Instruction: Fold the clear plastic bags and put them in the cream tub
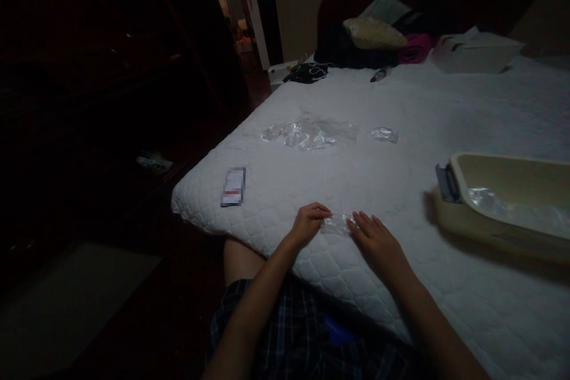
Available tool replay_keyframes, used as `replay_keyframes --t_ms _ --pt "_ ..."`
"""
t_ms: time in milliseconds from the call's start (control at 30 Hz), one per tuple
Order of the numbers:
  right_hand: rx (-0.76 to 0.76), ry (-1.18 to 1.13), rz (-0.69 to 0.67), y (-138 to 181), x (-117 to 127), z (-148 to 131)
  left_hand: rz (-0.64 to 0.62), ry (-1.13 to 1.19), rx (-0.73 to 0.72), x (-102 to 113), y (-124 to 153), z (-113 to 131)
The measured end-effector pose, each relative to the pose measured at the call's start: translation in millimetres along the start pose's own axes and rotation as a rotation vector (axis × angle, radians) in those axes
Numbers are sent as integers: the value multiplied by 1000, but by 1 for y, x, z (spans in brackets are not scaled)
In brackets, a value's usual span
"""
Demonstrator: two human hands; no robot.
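A small folded clear plastic bag [336, 224] lies on the white quilted bed cover [267, 225] near the front edge. My left hand [309, 221] has its thumb and fingers closed on the bag's left end. On the right end, my right hand [373, 237] rests with its fingers stretched out and flat. Farther back spreads a pile of crumpled clear plastic bags [307, 132], and to its right is another folded plastic bag [383, 134]. A beige plastic bin [494, 241] with a grey latch stands at the right, holding more clear plastic [512, 206].
A phone [233, 187] lies near the bed's left corner. At the far end are a white box [478, 52], a pink rolled cloth [415, 48], a beige pillow-like bundle [374, 33], a small bottle [379, 75] and a dark corded item [307, 72]. Dark floor borders the left side.
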State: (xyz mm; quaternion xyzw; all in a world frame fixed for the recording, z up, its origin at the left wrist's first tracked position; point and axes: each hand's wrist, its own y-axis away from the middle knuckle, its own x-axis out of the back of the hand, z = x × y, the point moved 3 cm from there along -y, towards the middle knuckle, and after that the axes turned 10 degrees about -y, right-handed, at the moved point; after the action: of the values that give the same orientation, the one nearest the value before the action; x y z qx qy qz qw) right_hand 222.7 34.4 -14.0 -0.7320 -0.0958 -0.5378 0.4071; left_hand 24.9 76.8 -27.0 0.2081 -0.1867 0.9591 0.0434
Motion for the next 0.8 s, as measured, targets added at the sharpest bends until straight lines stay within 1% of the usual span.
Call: replay_keyframes --t_ms 100,200,300,367,433,467,533,567,667,800 --pt "17 24 -4 4 -3 -1 -14 -17 -10 0 0 -3" --pt "14 40 -4 5 -4 -1 -25 -49 5 4 0 -3" --pt "7 27 9 4 -5 -2 -96 -137 -22 11 4 6" --pt "9 10 14 4 -6 -3 -112 -283 -84 16 11 21" --pt "10 -3 8 4 -6 -3 -58 -511 -188 18 20 39" --pt "10 -9 1 5 -6 -3 -61 -631 -251 15 26 48" --pt "7 -19 -11 5 -6 -3 -142 -811 -383 4 36 60" --pt "3 -25 -15 5 -7 -3 -189 -877 -418 -2 41 63" --pt "-30 -45 -23 5 -7 0 -255 -1005 -405 -14 48 59" --pt "-75 -120 -89 9 -8 2 -336 -1039 -355 -10 52 44"
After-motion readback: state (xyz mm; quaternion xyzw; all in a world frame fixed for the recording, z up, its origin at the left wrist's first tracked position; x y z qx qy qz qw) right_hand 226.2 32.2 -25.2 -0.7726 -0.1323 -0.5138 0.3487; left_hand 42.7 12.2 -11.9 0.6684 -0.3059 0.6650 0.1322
